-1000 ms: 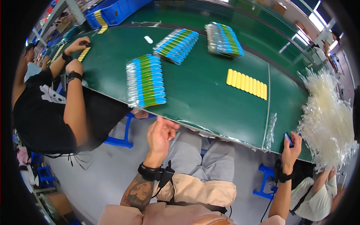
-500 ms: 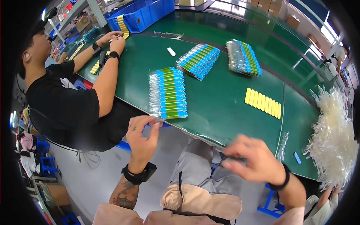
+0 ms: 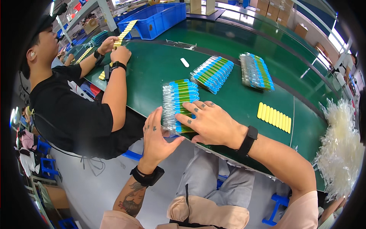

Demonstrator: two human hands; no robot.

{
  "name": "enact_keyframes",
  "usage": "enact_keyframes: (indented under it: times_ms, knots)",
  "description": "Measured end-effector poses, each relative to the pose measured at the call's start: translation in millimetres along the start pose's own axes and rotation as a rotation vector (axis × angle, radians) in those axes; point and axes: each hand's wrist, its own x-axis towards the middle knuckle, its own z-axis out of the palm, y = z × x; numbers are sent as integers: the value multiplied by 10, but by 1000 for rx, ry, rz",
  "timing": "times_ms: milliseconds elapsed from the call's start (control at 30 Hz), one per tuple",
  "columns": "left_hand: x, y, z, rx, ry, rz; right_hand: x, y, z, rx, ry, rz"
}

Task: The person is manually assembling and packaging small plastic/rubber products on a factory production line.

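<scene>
A row of flat, round-ended blue-and-green strips in clear sleeves (image 3: 186, 89) lies near the table's front edge. My right hand (image 3: 217, 124) is laid over its near part, fingers stretched across the strips and thumb by the table edge. Beside its near left corner, my left hand (image 3: 158, 139) has its fingers extended along the sleeve ends and the thumb apart. The fingers of both hands show no grip around a strip. Two more rows of such sleeved strips, the middle row (image 3: 213, 74) and the right row (image 3: 259, 72), lie farther back.
Yellow round-ended strips (image 3: 274, 117) form a row on the green table (image 3: 232, 108). At right hangs a large bunch of clear sleeves (image 3: 339, 152). A small white piece (image 3: 184, 62) lies farther back. A co-worker (image 3: 76, 95) sits at left near a blue bin (image 3: 162, 23).
My right hand has moved left from the table's front edge onto the row of sleeved strips. My left hand has straightened its fingers from a pinch at the row's corner. The view has shifted slightly.
</scene>
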Motion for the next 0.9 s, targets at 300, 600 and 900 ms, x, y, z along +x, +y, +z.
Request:
enact_keyframes:
  times_ms: [300,600,900]
  knots:
    - [28,-170,92,-2,12,-79,25,178,125,227,85,16]
    - [146,-302,19,34,-12,-59,149,267,14,273,185,-26]
    - [92,-126,54,-90,33,32,223,175,-18,114,75,-97]
